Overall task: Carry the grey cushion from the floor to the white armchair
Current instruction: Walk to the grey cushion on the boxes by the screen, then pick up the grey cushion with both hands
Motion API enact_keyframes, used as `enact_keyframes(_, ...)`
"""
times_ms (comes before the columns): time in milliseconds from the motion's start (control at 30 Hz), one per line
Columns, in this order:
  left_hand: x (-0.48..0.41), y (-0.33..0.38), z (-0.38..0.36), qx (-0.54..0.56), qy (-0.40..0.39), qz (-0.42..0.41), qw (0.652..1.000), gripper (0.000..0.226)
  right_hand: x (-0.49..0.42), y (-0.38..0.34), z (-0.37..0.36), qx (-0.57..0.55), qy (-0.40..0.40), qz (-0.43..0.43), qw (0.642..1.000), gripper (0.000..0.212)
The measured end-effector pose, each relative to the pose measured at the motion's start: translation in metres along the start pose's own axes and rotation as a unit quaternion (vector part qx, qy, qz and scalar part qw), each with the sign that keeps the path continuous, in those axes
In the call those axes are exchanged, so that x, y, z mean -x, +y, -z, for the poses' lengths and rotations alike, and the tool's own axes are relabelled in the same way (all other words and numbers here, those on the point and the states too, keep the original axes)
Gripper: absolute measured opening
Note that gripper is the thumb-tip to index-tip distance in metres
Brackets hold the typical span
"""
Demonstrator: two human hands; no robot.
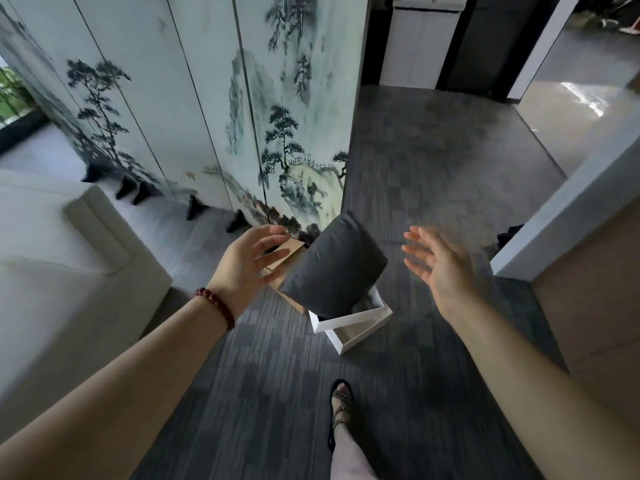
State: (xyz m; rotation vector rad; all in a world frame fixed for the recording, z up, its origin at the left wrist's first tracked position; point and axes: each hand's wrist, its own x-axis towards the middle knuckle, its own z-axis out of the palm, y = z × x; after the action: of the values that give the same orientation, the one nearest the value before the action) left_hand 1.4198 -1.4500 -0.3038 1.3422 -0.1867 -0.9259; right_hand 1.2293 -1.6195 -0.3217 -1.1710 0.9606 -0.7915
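**Reach for the cushion, before contact**

Grey cushion [334, 268] at centre, propped on edge atop a white open box [353, 323], with a brown cardboard box [282, 268] just behind and left of it, all on dark carpet near the foot of a painted folding screen [207, 116]. Charcoal fabric, smooth and matte, plump with rounded seams and soft corners; likely light and yielding under pressure. Left hand [247, 261] just left of the cushion, fingers spread, empty. Right hand [441, 268] right of the cushion and clear of it, palm turned inward, fingers spread, empty. Neither hand touching anything.

Step in hand, as judged: closing both palms on opposite sides of the cushion. Best done with flat palms pressed inward at mid-height, then a straight upward lift to avoid dragging the boxes along. White armchair [52, 271] well to the left of the cushion, seat apparently unobstructed.
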Motion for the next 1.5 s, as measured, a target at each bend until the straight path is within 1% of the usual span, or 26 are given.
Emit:
enact_keyframes(167,-0.147,-0.011,-0.028,0.011,0.058,0.045,0.997,0.017,-0.155,0.032,-0.029,0.031,-0.015,-0.042,0.999,0.009)
enact_keyframes(300,-0.235,-0.036,-0.047,0.004,0.080,0.102,0.992,0.016,-0.242,0.061,-0.051,0.059,-0.039,-0.078,0.994,0.009)
enact_keyframes(433,-0.304,-0.064,-0.057,0.014,0.097,0.134,0.986,0.014,-0.311,0.092,-0.070,0.098,-0.059,-0.090,0.989,0.009)
enact_keyframes(600,-0.371,-0.108,-0.053,0.017,0.109,0.173,0.979,0.013,-0.376,0.145,-0.079,0.188,-0.088,-0.089,0.974,0.007)
enact_keyframes(633,-0.384,-0.119,-0.049,0.015,0.114,0.182,0.977,0.013,-0.388,0.158,-0.081,0.209,-0.090,-0.088,0.970,0.010)
enact_keyframes(667,-0.396,-0.131,-0.045,0.007,0.119,0.187,0.975,0.013,-0.400,0.172,-0.082,0.235,-0.092,-0.085,0.964,0.015)
enact_keyframes(733,-0.416,-0.157,-0.038,-0.042,0.120,0.174,0.977,0.014,-0.421,0.201,-0.085,0.292,-0.104,-0.073,0.948,0.027)
enact_keyframes(767,-0.426,-0.170,-0.034,-0.082,0.110,0.155,0.978,0.014,-0.431,0.216,-0.086,0.316,-0.114,-0.070,0.939,0.035)
enact_keyframes(833,-0.444,-0.199,-0.027,-0.166,0.071,0.115,0.977,0.018,-0.449,0.245,-0.089,0.356,-0.125,-0.079,0.923,0.058)
enact_keyframes(867,-0.450,-0.208,-0.025,-0.206,0.051,0.096,0.972,0.026,-0.456,0.254,-0.090,0.377,-0.127,-0.084,0.914,0.069)
enact_keyframes(900,-0.459,-0.223,-0.022,-0.242,0.029,0.086,0.966,0.040,-0.464,0.267,-0.090,0.397,-0.129,-0.091,0.904,0.078)
enact_keyframes(967,-0.474,-0.246,-0.017,-0.312,-0.007,0.105,0.944,0.068,-0.475,0.288,-0.090,0.433,-0.127,-0.100,0.887,0.089)
enact_keyframes(1000,-0.478,-0.255,-0.016,-0.345,-0.020,0.123,0.930,0.075,-0.479,0.297,-0.089,0.443,-0.122,-0.102,0.882,0.087)
enact_keyframes(1033,-0.480,-0.263,-0.015,-0.379,-0.029,0.136,0.915,0.078,-0.482,0.304,-0.090,0.446,-0.115,-0.096,0.882,0.080)
enact_keyframes(1067,-0.481,-0.270,-0.015,-0.407,-0.035,0.139,0.902,0.077,-0.483,0.310,-0.090,0.445,-0.109,-0.082,0.885,0.067)
enact_keyframes(1133,-0.480,-0.274,-0.014,-0.419,-0.035,0.130,0.898,0.075,-0.482,0.314,-0.092,0.453,-0.100,-0.030,0.886,0.038)
enact_keyframes(1167,-0.479,-0.273,-0.013,-0.406,-0.035,0.128,0.904,0.074,-0.481,0.313,-0.092,0.456,-0.094,-0.007,0.885,0.032)
enact_keyframes(1233,-0.476,-0.264,-0.008,-0.361,-0.036,0.140,0.921,0.074,-0.475,0.307,-0.091,0.463,-0.087,0.027,0.882,0.034)
enact_keyframes(1300,-0.473,-0.251,-0.003,-0.320,-0.040,0.147,0.935,0.067,-0.468,0.296,-0.090,0.491,-0.087,0.059,0.865,0.041)
enact_keyframes(1367,-0.465,-0.236,0.001,-0.311,-0.058,0.140,0.938,0.064,-0.460,0.280,-0.092,0.508,-0.082,0.093,0.853,0.048)
enact_keyframes(1433,-0.456,-0.215,0.002,-0.309,-0.065,0.124,0.941,0.071,-0.450,0.255,-0.100,0.499,-0.072,0.125,0.854,0.050)
enact_keyframes(1500,-0.448,-0.188,0.000,-0.306,-0.054,0.105,0.945,0.074,-0.441,0.224,-0.112,0.484,-0.065,0.148,0.860,0.050)
